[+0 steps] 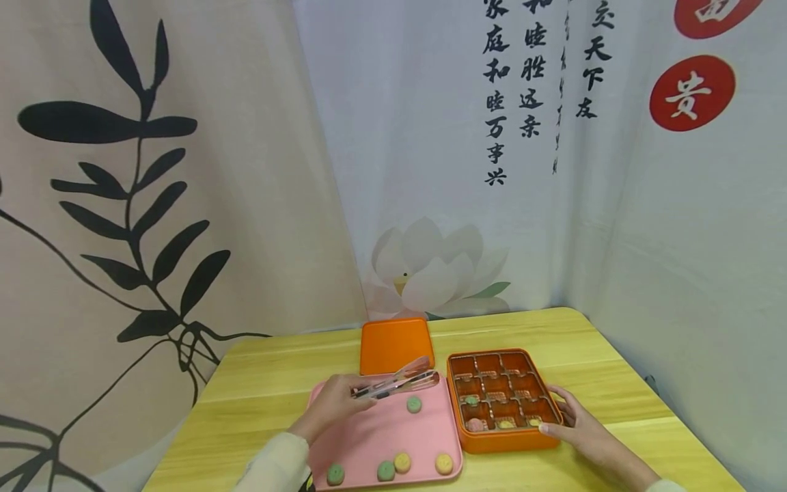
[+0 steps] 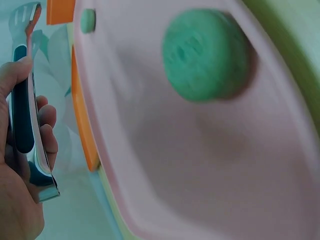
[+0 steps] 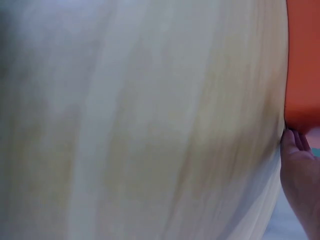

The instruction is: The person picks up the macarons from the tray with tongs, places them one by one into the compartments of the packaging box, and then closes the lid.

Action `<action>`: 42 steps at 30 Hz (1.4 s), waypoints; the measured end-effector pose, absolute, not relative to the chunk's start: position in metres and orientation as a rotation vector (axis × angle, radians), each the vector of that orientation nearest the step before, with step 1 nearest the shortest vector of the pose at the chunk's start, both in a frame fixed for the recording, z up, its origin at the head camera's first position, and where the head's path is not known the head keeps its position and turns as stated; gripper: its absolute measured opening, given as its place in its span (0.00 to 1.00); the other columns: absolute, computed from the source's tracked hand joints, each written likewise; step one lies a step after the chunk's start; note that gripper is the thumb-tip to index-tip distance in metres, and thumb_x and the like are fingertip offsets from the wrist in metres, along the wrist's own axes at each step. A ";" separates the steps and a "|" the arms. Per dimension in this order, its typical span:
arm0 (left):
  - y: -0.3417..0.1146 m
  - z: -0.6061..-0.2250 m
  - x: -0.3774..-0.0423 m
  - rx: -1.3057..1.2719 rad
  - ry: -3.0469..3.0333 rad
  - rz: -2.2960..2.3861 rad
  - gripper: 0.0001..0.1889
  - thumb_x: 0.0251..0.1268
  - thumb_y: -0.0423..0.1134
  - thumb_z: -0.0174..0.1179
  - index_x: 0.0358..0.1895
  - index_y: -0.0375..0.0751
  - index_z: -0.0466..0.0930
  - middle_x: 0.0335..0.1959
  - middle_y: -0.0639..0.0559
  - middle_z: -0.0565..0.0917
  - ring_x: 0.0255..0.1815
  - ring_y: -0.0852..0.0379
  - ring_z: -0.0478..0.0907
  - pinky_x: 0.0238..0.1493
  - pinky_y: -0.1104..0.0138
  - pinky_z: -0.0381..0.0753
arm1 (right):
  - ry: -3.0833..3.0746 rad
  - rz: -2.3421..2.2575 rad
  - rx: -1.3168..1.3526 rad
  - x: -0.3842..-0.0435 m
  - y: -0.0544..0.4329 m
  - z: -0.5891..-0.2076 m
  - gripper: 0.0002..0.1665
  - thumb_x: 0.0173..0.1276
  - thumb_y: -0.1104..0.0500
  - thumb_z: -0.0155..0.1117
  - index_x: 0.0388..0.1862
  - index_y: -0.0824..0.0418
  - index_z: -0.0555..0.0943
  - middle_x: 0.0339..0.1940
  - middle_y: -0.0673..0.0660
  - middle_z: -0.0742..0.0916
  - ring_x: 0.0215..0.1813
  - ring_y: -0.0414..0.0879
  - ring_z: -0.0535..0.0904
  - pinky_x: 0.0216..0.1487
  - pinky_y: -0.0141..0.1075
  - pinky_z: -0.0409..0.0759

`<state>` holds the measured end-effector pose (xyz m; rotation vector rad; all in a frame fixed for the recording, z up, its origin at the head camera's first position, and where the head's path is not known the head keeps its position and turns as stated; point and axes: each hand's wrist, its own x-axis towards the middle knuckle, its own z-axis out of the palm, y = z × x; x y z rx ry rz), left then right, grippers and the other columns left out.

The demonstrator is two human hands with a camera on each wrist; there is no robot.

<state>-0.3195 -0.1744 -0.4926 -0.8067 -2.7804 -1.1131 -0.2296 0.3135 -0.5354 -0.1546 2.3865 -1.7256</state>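
My left hand [image 1: 338,404] grips a pair of metal tongs [image 1: 399,384] with dark handle inlays, also seen in the left wrist view. The tongs' tips point right, over the far part of a pink tray [image 1: 369,437], with nothing between them. Just below them lies a green round pastry [image 1: 414,404]. Nearer the front of the tray are green pastries [image 1: 386,470] and yellow pastries [image 1: 444,464]. My right hand [image 1: 578,427] holds the near right corner of an orange box [image 1: 510,443], thumb on its front rim. A clear divided insert in the box holds several pastries, green, pink and yellow.
Behind the tray lies a flat orange lid [image 1: 393,345]. All of it stands on a yellow wood-grain table [image 1: 264,383]. Printed cloth curtains [image 1: 430,171] hang right behind and beside the table.
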 end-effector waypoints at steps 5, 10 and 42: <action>-0.189 -0.499 -0.320 -0.819 -2.778 -1.087 0.10 0.56 0.43 0.73 0.42 0.47 0.89 0.34 0.58 0.84 0.26 0.65 0.71 0.27 0.70 0.74 | 2.375 -1.741 -0.159 -0.229 0.313 -0.535 0.49 0.72 0.56 0.63 0.79 0.60 0.44 0.74 0.80 0.56 0.73 0.75 0.52 0.65 0.61 0.65; -0.200 -0.505 -0.320 -0.865 -2.770 -1.052 0.07 0.55 0.40 0.74 0.36 0.47 0.88 0.30 0.62 0.83 0.27 0.65 0.71 0.30 0.70 0.72 | 2.356 -1.754 -0.177 -0.229 0.313 -0.535 0.49 0.72 0.56 0.63 0.79 0.60 0.43 0.73 0.80 0.57 0.73 0.74 0.56 0.64 0.59 0.67; -0.214 -0.526 -0.310 -0.882 -2.829 -1.020 0.09 0.51 0.39 0.75 0.37 0.46 0.89 0.25 0.64 0.78 0.24 0.68 0.69 0.26 0.71 0.71 | 2.332 -1.746 -0.196 -0.230 0.312 -0.533 0.49 0.73 0.57 0.62 0.78 0.64 0.41 0.71 0.82 0.58 0.70 0.72 0.62 0.62 0.54 0.70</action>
